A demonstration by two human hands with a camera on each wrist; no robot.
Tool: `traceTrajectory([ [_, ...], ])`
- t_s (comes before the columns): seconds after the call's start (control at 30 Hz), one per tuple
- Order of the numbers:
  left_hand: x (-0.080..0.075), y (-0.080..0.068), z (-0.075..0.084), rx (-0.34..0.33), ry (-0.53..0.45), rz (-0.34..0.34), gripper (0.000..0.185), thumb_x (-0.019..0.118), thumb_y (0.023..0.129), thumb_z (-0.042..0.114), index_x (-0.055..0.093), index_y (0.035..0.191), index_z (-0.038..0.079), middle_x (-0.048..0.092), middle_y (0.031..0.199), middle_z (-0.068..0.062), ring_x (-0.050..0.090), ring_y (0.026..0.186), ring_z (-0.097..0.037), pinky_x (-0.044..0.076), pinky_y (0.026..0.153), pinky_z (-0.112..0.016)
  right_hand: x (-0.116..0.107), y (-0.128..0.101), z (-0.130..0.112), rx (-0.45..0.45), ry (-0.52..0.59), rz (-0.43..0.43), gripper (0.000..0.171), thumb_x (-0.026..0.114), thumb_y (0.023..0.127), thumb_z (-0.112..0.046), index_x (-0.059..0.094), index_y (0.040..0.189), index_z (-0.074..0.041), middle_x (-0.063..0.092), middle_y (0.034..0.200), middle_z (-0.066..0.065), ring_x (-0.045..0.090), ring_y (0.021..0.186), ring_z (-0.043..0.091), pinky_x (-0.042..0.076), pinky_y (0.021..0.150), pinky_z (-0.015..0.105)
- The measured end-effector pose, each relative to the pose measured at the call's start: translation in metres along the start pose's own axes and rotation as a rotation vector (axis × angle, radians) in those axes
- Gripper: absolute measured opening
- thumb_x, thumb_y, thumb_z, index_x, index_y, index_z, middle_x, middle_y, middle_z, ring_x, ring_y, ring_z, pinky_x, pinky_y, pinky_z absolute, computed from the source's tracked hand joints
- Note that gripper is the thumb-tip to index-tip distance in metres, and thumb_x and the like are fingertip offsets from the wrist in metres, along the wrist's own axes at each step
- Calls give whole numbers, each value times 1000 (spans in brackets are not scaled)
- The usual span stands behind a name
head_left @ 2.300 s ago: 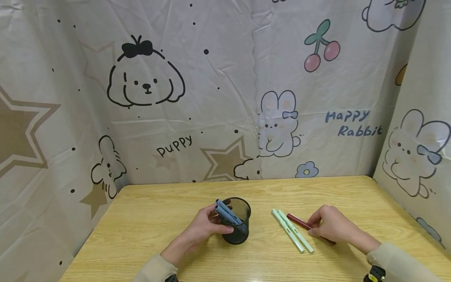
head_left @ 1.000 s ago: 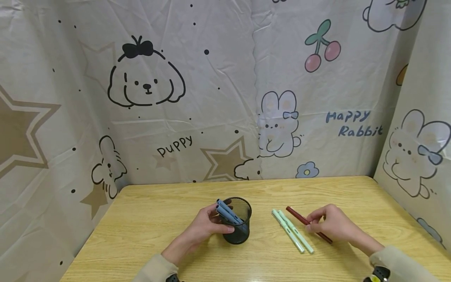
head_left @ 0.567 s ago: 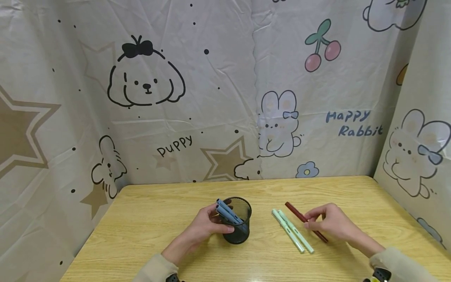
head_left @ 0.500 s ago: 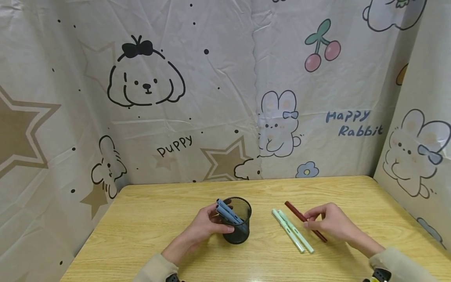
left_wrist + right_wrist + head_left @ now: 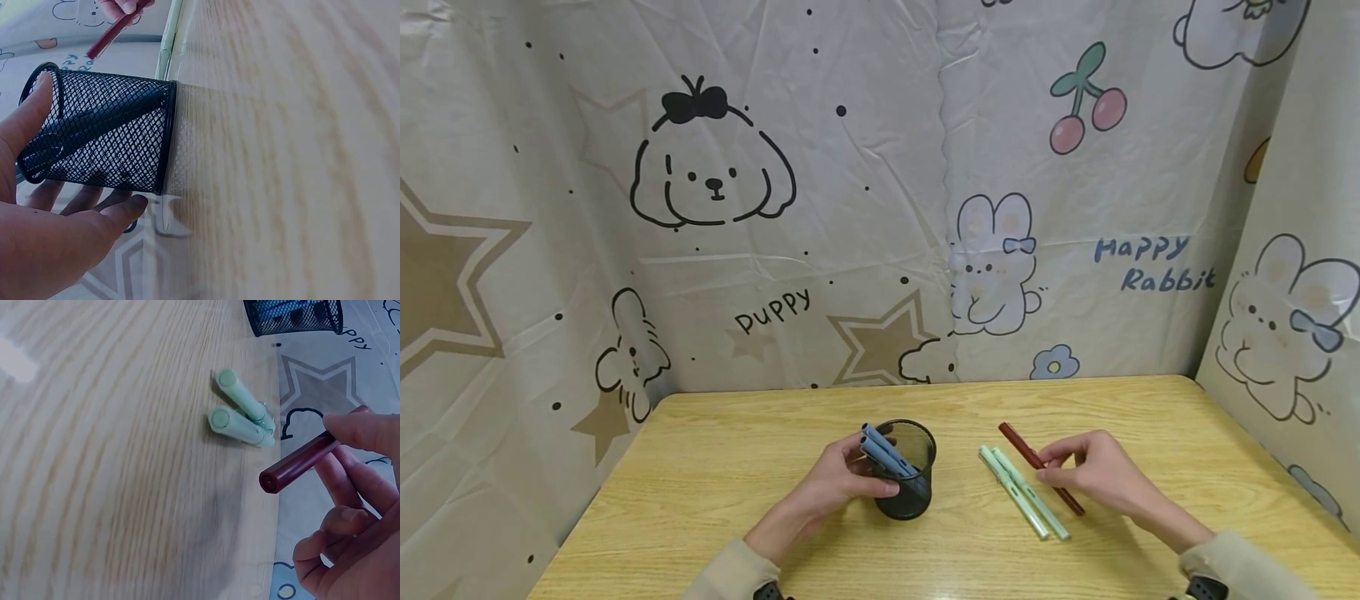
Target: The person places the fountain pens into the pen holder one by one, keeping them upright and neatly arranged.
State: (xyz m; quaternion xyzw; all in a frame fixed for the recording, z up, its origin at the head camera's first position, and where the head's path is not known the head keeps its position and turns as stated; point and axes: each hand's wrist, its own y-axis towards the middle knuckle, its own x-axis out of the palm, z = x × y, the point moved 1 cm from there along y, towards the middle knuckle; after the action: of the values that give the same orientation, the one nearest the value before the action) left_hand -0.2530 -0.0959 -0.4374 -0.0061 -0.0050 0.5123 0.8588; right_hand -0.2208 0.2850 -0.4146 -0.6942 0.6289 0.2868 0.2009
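My left hand (image 5: pixel 835 482) grips a black mesh pen holder (image 5: pixel 907 502) standing upright on the table, thumb on the near side and fingers around the far side. Blue pens (image 5: pixel 880 447) lean inside it toward that hand. To the right, my right hand (image 5: pixel 1101 472) pinches a dark red pen (image 5: pixel 297 464) between thumb and fingers, held at a slant above the tabletop. Two light green pens (image 5: pixel 1013 493) lie side by side on the table between the pen holder and the red pen. The left wrist view shows the mesh wall and the thumb (image 5: pixel 39 103) by its rim.
The wooden table (image 5: pixel 760 417) has a back edge that meets a printed cloth (image 5: pixel 865 208) with cartoon animals. More of the cloth hangs along the left and right sides.
The red pen, at first lying low beside the green pens, has been lifted and carried slightly left and away from me by my right hand. My left hand and the pen holder stay put.
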Motion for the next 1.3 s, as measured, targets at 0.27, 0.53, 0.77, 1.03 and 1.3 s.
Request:
traceTrajectory([
  [0.27,2,0,2,9,14,11,75,89,83,0,54,150,0,66,129,-13,65,120,-28,51,104,-40,3,0,-6,-47,38,21,21,87,85,-17,82,101,-4,70,79,-2,41,58,10,36,53,28],
  [0.53,5,1,2,14,16,20,87,89,83,-1,47,158,6,52,151,-22,59,129,-33,45,111,-47,5,1,-14,-23,57,30,19,88,86,-17,83,100,-6,71,81,-1,40,58,12,36,53,29],
  [0.77,4,2,-1,10,18,16,86,90,81,0,50,157,5,51,153,-23,58,131,-33,44,113,-48,8,3,-22,-19,88,48,17,88,86,-16,83,99,-7,72,81,1,41,57,11,37,51,28],
  [1.03,6,2,0,16,24,22,85,90,82,1,50,156,4,52,152,-24,60,128,-32,45,111,-46,10,2,-33,-27,133,54,19,88,86,-19,83,101,-7,73,84,2,40,57,12,36,51,28],
  [1.3,6,0,1,15,28,16,84,89,83,2,49,157,3,52,152,-25,61,127,-33,47,110,-45,15,5,-39,-54,147,75,19,88,86,-17,83,101,-6,72,81,3,40,56,12,35,50,28],
])
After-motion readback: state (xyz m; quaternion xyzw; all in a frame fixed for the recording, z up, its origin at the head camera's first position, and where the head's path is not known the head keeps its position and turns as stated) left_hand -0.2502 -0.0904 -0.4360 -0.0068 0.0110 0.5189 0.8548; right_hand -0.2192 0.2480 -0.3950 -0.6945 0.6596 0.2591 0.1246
